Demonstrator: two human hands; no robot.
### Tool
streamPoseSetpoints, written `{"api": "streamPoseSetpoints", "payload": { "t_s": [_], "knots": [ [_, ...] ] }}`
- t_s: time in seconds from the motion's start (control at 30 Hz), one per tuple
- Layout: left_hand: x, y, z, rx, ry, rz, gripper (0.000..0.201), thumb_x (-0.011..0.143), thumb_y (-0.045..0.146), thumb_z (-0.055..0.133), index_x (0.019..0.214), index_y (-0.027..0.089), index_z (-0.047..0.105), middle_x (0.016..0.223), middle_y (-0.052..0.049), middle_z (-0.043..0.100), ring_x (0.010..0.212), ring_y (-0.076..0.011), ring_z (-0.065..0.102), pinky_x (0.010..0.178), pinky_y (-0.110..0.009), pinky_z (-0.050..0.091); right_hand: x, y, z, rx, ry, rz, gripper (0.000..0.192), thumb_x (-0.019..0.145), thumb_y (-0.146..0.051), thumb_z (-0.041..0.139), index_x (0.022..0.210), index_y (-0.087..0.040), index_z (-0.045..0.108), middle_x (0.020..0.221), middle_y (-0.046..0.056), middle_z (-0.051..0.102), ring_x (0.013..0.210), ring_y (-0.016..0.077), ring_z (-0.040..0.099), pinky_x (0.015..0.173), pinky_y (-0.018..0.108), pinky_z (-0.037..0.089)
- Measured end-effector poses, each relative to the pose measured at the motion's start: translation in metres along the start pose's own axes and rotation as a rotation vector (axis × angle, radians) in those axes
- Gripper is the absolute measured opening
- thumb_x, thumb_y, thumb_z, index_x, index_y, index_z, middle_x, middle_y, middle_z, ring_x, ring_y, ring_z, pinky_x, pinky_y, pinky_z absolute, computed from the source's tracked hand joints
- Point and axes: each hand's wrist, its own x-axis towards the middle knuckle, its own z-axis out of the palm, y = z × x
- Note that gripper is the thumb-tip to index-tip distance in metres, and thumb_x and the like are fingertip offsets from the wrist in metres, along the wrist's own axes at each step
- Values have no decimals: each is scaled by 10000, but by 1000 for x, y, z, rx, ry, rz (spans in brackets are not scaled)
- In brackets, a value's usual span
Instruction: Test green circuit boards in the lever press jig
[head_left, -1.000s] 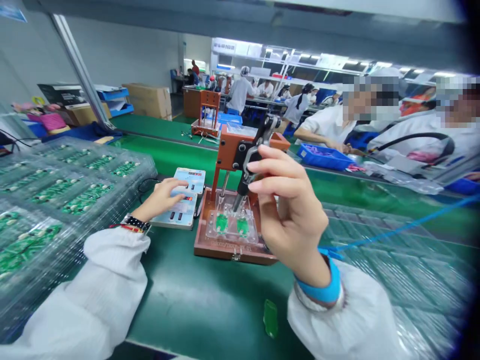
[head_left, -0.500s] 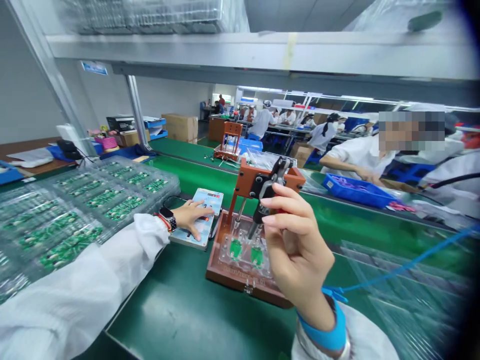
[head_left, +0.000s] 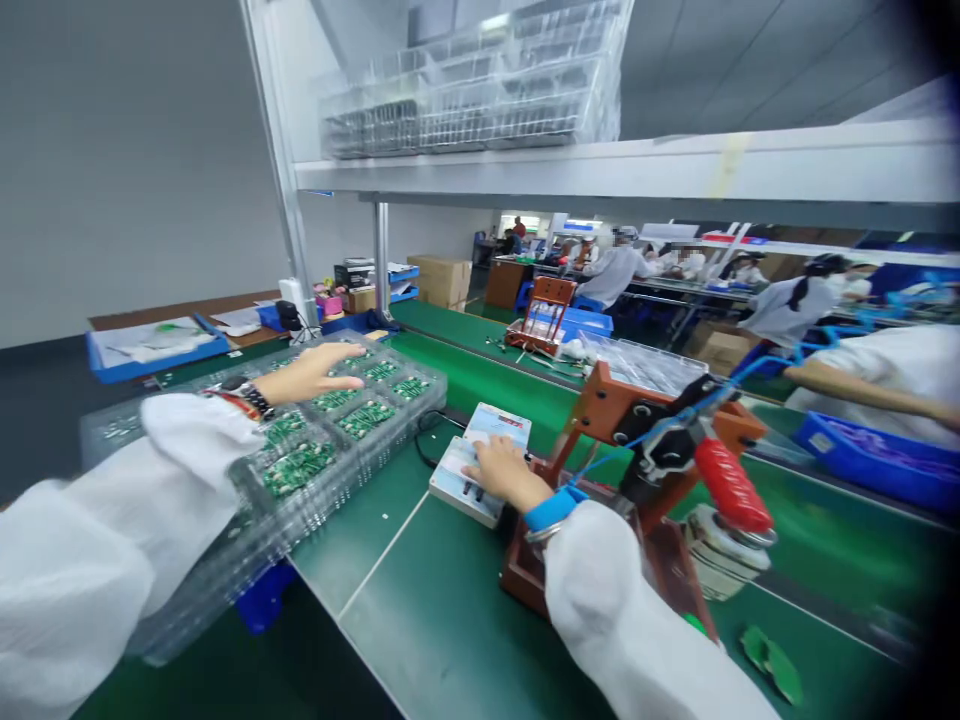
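Left hand (head_left: 311,370) flat, open on circuit-board tray (head_left: 352,425); right hand (head_left: 501,468) open, pressing control box (head_left: 480,462).

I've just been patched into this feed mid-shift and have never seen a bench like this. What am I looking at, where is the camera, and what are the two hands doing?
There is a single view, from a camera worn on the person's head, looking down at a green work surface. No robot: both hands are bare, in white sleeves. The left hand rests open on a stack of clear plastic trays holding small green circuit boards. The right hand, with a blue wrist strap, lies on a flat pale-blue control box with buttons. Beside it stands a brown press fixture with a red-gripped lever, which neither hand touches. Neither hand grips anything. Other workers sit behind.
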Motion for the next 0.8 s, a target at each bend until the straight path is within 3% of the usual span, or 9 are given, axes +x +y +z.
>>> {"api": "streamPoseSetpoints", "payload": {
  "t_s": [0.2, 0.37, 0.6, 0.8],
  "knots": [
    [-107, -93, -56, -5, 164, -474, 937, 664, 870, 368, 1244, 161, 562, 1346, -117, 532, 1246, -319, 467, 1073, -372, 330, 26, 20, 15, 16, -160, -6, 584, 835, -514, 545, 1293, -154, 504, 1370, 211, 420, 1305, 391, 342, 1006, 519, 313],
    [-164, -131, -72, -3, 225, -680, 965, 643, 874, 297, 1149, 119, 621, 1249, -141, 606, 1166, -305, 540, 1035, -358, 378, 29, 21, 21, -26, -161, 6, 604, 828, -460, 554, 1338, -154, 451, 1412, 218, 353, 1326, 388, 307, 1013, 516, 296],
    [-186, -152, -52, -28, 185, -794, 740, 644, 778, 433, 942, 158, 704, 1124, -113, 683, 1050, -292, 617, 934, -316, 462, 33, 26, 20, 18, -196, 40, 634, 778, -463, 599, 1338, -208, 448, 1430, 182, 349, 1335, 380, 295, 1022, 520, 285],
    [-169, -152, -29, -14, 196, -777, 656, 718, 648, 415, 1028, 131, 673, 1161, -131, 661, 1062, -280, 610, 939, -311, 454, 33, 25, 18, 48, -214, 42, 721, 727, -460, 655, 1359, -199, 428, 1431, 185, 339, 1342, 392, 262, 1036, 529, 257]
  ]
}}
